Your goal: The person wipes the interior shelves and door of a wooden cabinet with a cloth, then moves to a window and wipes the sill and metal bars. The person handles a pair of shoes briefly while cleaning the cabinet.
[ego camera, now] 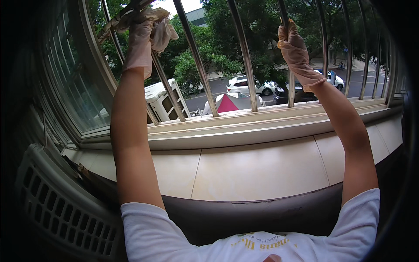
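Observation:
Both of my hands wear thin, pale translucent gloves and are raised to the metal window bars. At the upper left, my left hand (140,36) is at a bar with a crumpled pale cloth (162,34) bunched around its fingers; the glove and cloth look alike, so the grip is partly hidden. My right hand (291,42) is closed around an upright metal bar (291,88) at the upper right, with a bit of yellow showing at its fingers. More upright bars (244,49) stand between my hands.
A tiled sill (255,170) lies below the window frame track (235,131). A sliding glass pane (78,78) is at the left, above a slotted white plastic panel (65,209). Outside the bars are a white boxy unit (163,101), trees and parked cars.

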`<action>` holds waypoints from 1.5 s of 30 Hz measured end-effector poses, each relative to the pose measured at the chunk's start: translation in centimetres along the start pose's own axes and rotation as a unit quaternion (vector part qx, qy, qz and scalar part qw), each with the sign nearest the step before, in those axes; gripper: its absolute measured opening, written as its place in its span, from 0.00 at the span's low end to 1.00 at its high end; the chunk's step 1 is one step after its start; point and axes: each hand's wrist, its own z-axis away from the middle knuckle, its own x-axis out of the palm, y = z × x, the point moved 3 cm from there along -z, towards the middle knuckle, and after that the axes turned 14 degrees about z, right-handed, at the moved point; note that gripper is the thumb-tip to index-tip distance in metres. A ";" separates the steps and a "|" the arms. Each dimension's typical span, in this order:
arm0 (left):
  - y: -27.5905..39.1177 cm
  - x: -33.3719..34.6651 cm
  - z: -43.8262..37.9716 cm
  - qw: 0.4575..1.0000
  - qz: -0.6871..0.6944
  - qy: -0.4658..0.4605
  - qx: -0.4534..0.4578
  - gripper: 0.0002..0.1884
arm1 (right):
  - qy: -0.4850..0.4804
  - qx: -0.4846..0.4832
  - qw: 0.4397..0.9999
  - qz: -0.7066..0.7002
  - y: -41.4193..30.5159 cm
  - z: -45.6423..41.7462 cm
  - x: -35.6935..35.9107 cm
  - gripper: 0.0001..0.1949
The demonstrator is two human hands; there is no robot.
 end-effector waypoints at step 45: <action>3.6 -11.9 1.8 0.882 -0.437 0.165 0.058 0.19 | -0.048 -0.117 0.937 0.325 -0.4 -1.0 -2.8 0.18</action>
